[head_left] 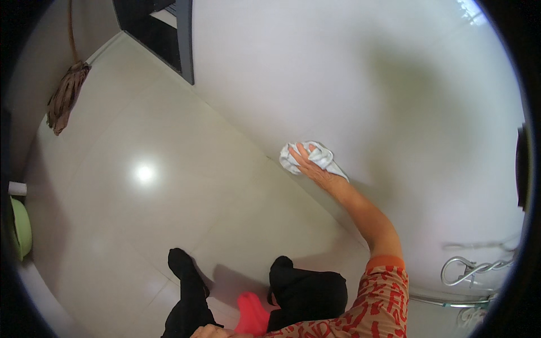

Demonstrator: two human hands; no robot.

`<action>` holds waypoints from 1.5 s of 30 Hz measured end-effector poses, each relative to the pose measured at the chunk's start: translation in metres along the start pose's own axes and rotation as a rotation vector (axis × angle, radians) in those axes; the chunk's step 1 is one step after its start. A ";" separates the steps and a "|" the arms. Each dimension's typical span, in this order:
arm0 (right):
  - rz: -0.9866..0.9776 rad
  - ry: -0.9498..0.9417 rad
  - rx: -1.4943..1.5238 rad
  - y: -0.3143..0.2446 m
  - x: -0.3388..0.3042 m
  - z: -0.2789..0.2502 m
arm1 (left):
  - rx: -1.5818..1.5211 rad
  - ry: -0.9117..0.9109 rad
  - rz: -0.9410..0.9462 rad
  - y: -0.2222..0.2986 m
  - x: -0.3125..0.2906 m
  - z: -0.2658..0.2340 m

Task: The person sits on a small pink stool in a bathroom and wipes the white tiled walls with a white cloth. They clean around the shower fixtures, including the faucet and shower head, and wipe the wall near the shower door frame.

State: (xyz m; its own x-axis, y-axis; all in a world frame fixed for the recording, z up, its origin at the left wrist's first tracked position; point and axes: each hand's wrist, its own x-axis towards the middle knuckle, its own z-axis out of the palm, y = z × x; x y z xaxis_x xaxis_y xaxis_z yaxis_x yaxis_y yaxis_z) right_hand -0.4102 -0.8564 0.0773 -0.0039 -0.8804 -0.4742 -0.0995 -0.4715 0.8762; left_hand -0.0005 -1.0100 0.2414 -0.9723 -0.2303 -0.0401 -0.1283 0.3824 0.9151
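My right hand (318,170) presses a crumpled white cloth (291,160) against the glossy white wall (270,73), low down near the floor line. Its fingers lie spread over the cloth, which bunches around them and trails toward the wrist. At the bottom edge of the picture, only part of my left hand (209,331) shows, close to my black trouser leg. Its fingers are mostly cut off, so I cannot make out whether it holds anything. Between my legs is a bright pink object (252,313), its kind unclear.
Shiny pale tiles cover the floor (112,214). A brown mop (69,98) leans in the far left corner, beside a dark-framed opening (185,45). At the left edge stands a light green basin (21,228). Twisted metal rods (468,270) are at the right.
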 end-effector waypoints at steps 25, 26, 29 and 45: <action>0.454 -0.060 0.386 0.253 0.239 -0.130 | 0.286 -0.112 -0.056 -0.095 -0.038 -0.260; 0.435 -0.067 0.408 0.247 0.240 -0.129 | 0.277 -0.085 -0.071 -0.094 -0.039 -0.249; 0.333 0.032 0.184 0.227 0.213 -0.124 | 0.293 -0.016 -0.059 -0.107 -0.043 -0.218; 0.395 -0.100 0.699 0.232 0.181 -0.187 | 0.477 0.043 -0.007 -0.177 -0.050 -0.403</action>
State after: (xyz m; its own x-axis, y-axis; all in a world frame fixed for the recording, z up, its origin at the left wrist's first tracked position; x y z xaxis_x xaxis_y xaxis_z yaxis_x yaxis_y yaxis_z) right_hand -0.2481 -1.1344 0.2109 -0.2549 -0.9510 -0.1749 -0.6711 0.0438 0.7401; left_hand 0.1497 -1.4265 0.2430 -0.9633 -0.2676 -0.0198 -0.2202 0.7464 0.6280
